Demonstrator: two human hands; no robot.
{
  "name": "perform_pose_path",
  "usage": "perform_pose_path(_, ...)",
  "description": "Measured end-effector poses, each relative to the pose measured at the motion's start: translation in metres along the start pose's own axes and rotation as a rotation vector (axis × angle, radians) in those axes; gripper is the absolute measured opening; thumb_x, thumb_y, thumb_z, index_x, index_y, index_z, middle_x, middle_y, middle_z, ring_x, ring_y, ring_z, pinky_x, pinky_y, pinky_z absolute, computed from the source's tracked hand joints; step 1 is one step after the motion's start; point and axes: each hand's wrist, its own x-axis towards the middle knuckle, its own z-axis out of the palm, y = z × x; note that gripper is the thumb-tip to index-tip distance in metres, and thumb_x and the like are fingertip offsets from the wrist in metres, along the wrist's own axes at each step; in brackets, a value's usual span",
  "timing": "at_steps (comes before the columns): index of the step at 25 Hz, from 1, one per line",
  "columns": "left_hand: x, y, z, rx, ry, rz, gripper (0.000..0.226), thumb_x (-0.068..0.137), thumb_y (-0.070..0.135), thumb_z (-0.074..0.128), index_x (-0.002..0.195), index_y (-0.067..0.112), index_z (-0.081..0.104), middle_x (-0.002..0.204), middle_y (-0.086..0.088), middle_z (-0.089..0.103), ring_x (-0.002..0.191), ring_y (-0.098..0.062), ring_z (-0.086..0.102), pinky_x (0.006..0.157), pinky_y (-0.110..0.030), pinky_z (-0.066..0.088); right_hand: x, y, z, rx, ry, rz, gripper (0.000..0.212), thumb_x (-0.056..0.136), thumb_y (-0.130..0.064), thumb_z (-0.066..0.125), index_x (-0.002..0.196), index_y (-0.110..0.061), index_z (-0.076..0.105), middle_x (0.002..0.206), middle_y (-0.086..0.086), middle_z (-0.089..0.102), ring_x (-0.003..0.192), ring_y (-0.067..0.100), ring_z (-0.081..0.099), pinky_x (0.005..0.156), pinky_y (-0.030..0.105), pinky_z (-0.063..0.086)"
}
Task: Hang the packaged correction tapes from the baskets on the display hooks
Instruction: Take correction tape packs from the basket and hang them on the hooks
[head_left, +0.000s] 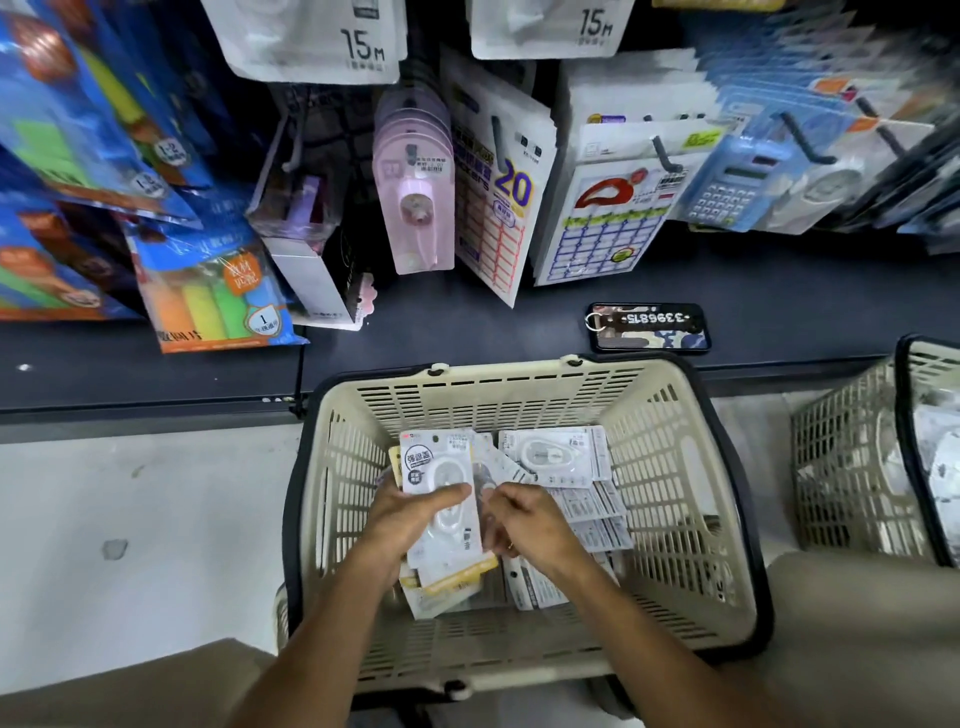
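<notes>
While the dark wall of display hooks (670, 156) above the low shelf carries rows of hanging stationery packs, the work sits lower down, at the cream slotted plastic shopping basket with a dark rim (675, 467) on the pale floor. A second cream slotted basket (852, 467) stands well apart at the right edge, also holding white packs. On the dark shelf just behind the near basket lies a black phone with a numbered key tag (649, 327).

Inside the near basket lies a loose heap of white carded correction tape packs (561, 457), some face up, some showing their printed backs. Both hands are down among them, so the step in hand looks like gathering stock, not yet hanging it.

The left hand (410, 519) holds a small stack of white blister-carded correction tapes (441, 478), thumb across the top card and fingers curled beneath. The right hand (524, 525) has its fingers curled beside that stack; it seems to pinch the edge of a card, though I cannot tell for certain that it holds one.

Next, I judge, the stack needs its punched holes squared up at the top, then lifting to a hook bearing matching packs; the white ones marked 15m (311, 47) at the top look likeliest.
</notes>
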Motion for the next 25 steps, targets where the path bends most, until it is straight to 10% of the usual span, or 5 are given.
perform_pose_path(2,0.004,-0.003,-0.003,0.017,0.110,-0.029,0.083,0.056,0.041,0.098,0.124,0.020,0.058,0.127,0.001,0.068,0.113,-0.023,0.063,0.097,-0.039,0.052,0.013,0.008,-0.004,-0.233,0.179,0.052,0.007,0.097,-0.025,0.062,0.100,-0.019,0.064,0.096,0.008,0.074,0.086,0.027,0.070,0.079,0.040,0.057)
perform_pose_path(7,0.016,-0.018,-0.010,0.009,0.224,-0.076,0.109,0.060,0.037,0.098,0.151,0.014,0.042,0.142,-0.009,0.061,0.129,-0.034,0.057,0.108,-0.053,0.048,0.039,0.023,0.002,-0.719,0.157,0.165,0.081,0.084,-0.033,0.069,0.151,-0.015,0.029,0.145,0.008,0.048,0.130,0.034,0.047,0.104,0.044,0.040)
perform_pose_path(13,0.020,-0.018,-0.011,-0.013,0.204,-0.056,0.116,0.057,0.041,0.097,0.154,0.016,0.037,0.148,-0.009,0.056,0.135,-0.036,0.053,0.111,-0.056,0.045,0.046,0.034,-0.008,-0.333,0.087,0.292,0.039,0.074,-0.019,0.083,0.110,-0.014,0.069,0.104,0.005,0.070,0.092,0.020,0.067,0.079,0.029,0.055)
perform_pose_path(22,-0.030,0.042,0.024,-0.121,0.001,0.089,0.056,0.062,0.028,0.098,0.105,0.025,0.062,0.115,0.006,0.071,0.092,-0.009,0.066,0.071,-0.023,0.051,-0.023,-0.109,-0.155,-0.120,0.044,-0.270,0.008,0.086,-0.013,0.078,0.080,-0.017,0.077,0.077,0.003,0.072,0.069,0.015,0.060,0.069,0.034,0.045)
perform_pose_path(25,-0.069,0.097,0.038,-0.173,-0.213,0.197,0.078,0.049,0.037,0.101,0.116,0.019,0.065,0.112,0.006,0.076,0.100,-0.016,0.072,0.077,-0.028,0.054,-0.058,-0.177,-0.183,-0.199,0.011,-0.396,0.009,0.084,-0.023,0.079,0.080,-0.015,0.075,0.074,0.002,0.068,0.067,0.014,0.057,0.065,0.033,0.044)
